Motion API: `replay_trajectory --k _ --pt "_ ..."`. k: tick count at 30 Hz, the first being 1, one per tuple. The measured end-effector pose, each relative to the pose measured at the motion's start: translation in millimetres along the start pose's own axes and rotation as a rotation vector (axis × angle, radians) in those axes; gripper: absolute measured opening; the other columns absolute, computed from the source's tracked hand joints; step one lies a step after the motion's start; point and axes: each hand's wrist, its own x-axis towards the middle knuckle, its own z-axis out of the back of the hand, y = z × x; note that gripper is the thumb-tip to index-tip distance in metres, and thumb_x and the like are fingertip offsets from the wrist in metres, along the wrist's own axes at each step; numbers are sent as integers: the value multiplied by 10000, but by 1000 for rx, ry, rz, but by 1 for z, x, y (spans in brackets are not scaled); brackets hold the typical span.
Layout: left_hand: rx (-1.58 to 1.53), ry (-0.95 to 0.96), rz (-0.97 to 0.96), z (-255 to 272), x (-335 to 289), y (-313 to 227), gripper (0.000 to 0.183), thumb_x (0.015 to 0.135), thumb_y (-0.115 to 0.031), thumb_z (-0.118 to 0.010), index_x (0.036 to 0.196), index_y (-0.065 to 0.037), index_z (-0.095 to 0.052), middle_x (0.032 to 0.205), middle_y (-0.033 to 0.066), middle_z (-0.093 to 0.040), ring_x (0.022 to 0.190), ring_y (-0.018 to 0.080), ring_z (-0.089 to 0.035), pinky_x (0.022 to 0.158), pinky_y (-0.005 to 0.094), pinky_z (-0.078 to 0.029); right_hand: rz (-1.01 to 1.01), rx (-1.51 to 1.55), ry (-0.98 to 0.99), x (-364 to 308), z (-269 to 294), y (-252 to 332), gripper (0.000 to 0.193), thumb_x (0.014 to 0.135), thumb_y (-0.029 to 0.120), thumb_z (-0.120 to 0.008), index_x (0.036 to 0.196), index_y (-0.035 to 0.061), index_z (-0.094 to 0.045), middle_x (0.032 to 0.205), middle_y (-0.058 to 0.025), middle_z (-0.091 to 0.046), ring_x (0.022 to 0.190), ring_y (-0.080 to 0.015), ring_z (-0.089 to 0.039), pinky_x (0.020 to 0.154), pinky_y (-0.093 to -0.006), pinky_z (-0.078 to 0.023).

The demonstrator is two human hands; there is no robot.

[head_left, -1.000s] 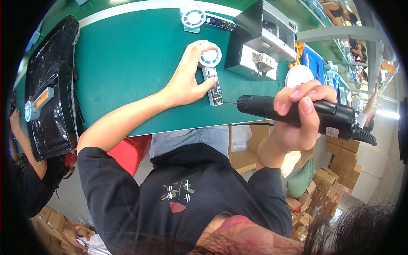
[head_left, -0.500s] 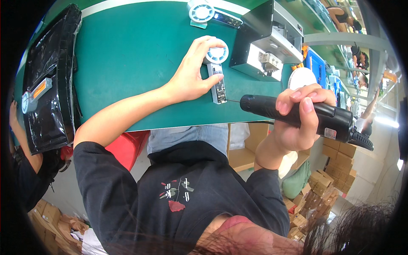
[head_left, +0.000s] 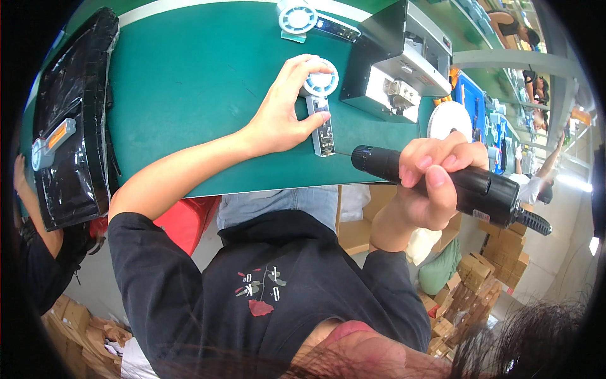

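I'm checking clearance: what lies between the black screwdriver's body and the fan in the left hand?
In the head view, only the thin bit of the screwdriver, over the green table; whether its tip touches the fan is unclear.

Printed on the black shirt (head_left: pixel 315 249): white letters (head_left: pixel 276 293), on both sides of a thin stem with a red flower (head_left: pixel 261 308). Stuck on the black power screwdriver (head_left: pixel 372 161), near the back end: a small white sticker (head_left: pixel 481 216), too tiny to read. Put on the gray metal box (head_left: pixel 374 60): little dark print (head_left: pixel 406 69) and a pale red patch (head_left: pixel 427 76), both too blurry to read.
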Motion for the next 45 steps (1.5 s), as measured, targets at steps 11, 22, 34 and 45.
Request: replay_trajectory --k 11,22,34,45 --pt "-7 6 12 0 0 0 690 811 -21 -842 1425 -99 -537 1529 213 -456 1458 386 -459 1191 446 -394 60 277 600 36 36 -15 254 734 -11 -837 880 14 -630 747 -115 -682 534 -188 -651 496 -304 -561" --pt "8 -12 18 -2 -1 2 685 806 -5 -837 1418 -128 -554 1548 214 -443 1460 402 -451 1198 461 -386 19 338 660 45 35 -20 212 737 -41 -828 826 6 -641 682 -108 -690 472 -158 -635 449 -280 -530" --pt "-1 -3 23 -1 -1 0 654 815 20 -811 1391 -154 -554 1552 201 -392 1438 427 -458 1171 484 -424 11 610 1051 53 20 -34 145 805 -137 -762 769 -37 -665 671 -105 -651 468 -166 -584 446 -275 -426" --pt "22 12 1 0 0 1 663 815 -8 -824 1406 -133 -551 1560 224 -399 1418 436 -481 1140 469 -452 48 285 775 53 36 -22 246 794 -29 -819 944 28 -633 836 -93 -711 548 -158 -665 517 -275 -544"
